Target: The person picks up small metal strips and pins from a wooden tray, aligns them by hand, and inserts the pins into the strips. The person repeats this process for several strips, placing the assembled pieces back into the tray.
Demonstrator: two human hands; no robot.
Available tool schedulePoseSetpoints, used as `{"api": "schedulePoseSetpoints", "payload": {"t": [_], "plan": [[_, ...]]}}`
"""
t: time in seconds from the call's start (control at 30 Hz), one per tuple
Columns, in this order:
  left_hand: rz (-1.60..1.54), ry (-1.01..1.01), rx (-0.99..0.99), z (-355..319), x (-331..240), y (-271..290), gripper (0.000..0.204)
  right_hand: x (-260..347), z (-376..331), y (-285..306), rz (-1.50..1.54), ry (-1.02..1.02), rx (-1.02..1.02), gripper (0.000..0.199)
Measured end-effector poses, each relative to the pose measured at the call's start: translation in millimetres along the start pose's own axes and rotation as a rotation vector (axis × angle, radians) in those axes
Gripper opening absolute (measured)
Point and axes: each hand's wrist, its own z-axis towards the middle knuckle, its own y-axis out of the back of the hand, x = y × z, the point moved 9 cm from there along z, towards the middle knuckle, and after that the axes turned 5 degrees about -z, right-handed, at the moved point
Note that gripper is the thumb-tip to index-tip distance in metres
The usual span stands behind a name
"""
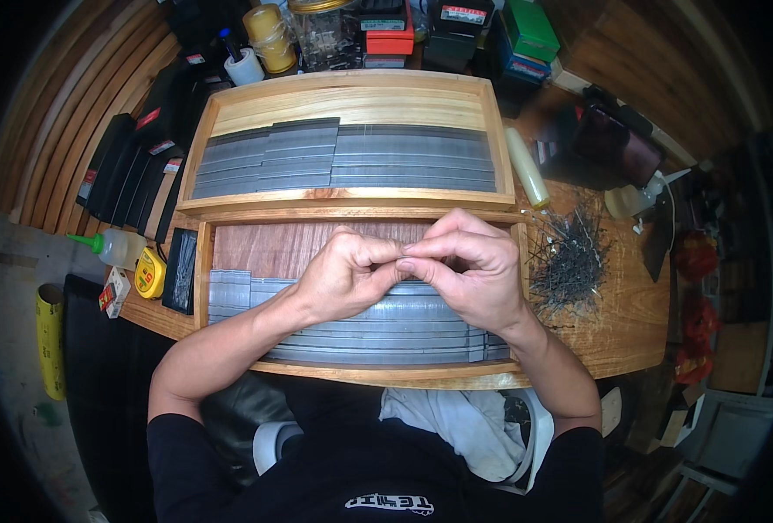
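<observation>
My left hand (344, 272) and my right hand (475, 268) meet fingertip to fingertip above the near wooden tray (360, 373). Both are closed in a pinch. Whatever lies between the fingertips is hidden or too small to name. Beneath the hands, long grey metal strips (360, 342) lie in rows in the front part of that tray, and its brown wooden bottom (260, 246) shows behind them. A second wooden tray (351, 80) stands just beyond, tilted up, with more grey strips (412, 159) side by side in it.
Right of the trays lies a tangled heap of thin dark wire-like pieces (569, 261). A pale yellow roll (527, 167) is near it. At left are a yellow tape measure (149, 273), a green-nozzled bottle (118, 247) and a black box (180, 270). Boxes and jars (321, 35) line the back.
</observation>
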Motion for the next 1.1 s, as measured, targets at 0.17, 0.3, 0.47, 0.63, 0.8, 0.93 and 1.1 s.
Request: {"api": "schedulePoseSetpoints", "payload": {"t": [0.17,0.3,0.47,0.63,0.8,0.93,1.1], "plan": [[-0.004,0.012,0.001,-0.2,0.6,0.4,0.011,-1.7,-0.9,0.1,0.007,-0.004,-0.001,0.013],[-0.004,0.039,0.009,0.3,-2.2,0.2,0.012,-1.0,-0.6,1.0,0.000,-0.003,-0.001,0.013],[0.004,0.022,0.000,0.7,-3.5,0.5,0.016,-1.9,-0.2,1.1,-0.009,-0.001,0.002,0.013],[0.001,0.040,0.016,-0.1,-0.9,0.6,0.016,-5.7,-1.8,0.4,0.005,-0.025,0.006,0.013],[0.027,0.093,0.042,0.4,-3.2,0.1,0.017,-4.7,-1.1,1.6,-0.002,-0.032,0.014,0.013],[0.008,0.056,0.004,-0.3,-2.5,0.7,0.017,-4.3,-0.6,1.0,-0.009,-0.042,0.032,0.012],[0.001,0.127,0.036,-1.2,1.2,0.5,0.018,-3.6,-0.4,1.1,-0.017,-0.039,0.030,0.011]]}}
